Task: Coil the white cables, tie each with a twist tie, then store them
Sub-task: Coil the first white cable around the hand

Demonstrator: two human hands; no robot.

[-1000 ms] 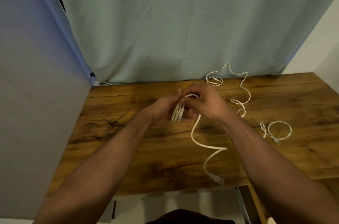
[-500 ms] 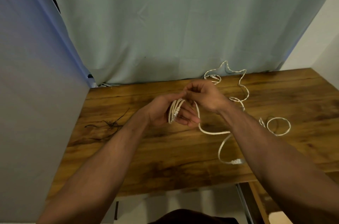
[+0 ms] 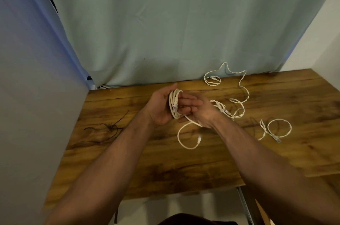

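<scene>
A white cable (image 3: 173, 104) is wound in a coil round the fingers of my left hand (image 3: 161, 108), which is palm up above the wooden table (image 3: 165, 165), thumb against the coil's top. Just right of it and under its fingertips, my right hand (image 3: 205, 113) grips the loose tail of the same cable. That tail (image 3: 184, 142) hangs in a loop to the table and ends in a plug. A second, twisted white cable (image 3: 243, 86) lies uncoiled across the back right of the table. Dark twist ties (image 3: 108, 130) lie in a loose heap at the left.
A grey panel (image 3: 36, 96) walls off the table's left side and a pale curtain (image 3: 165, 31) hangs behind it. The twisted cable ends in a ring (image 3: 279, 128) at the right. The table's front edge lies close to my body.
My right hand has dropped from the top of the coil to below my left fingertips, carrying the tail round. The loose tail is shorter and its plug has slid closer to my hands.
</scene>
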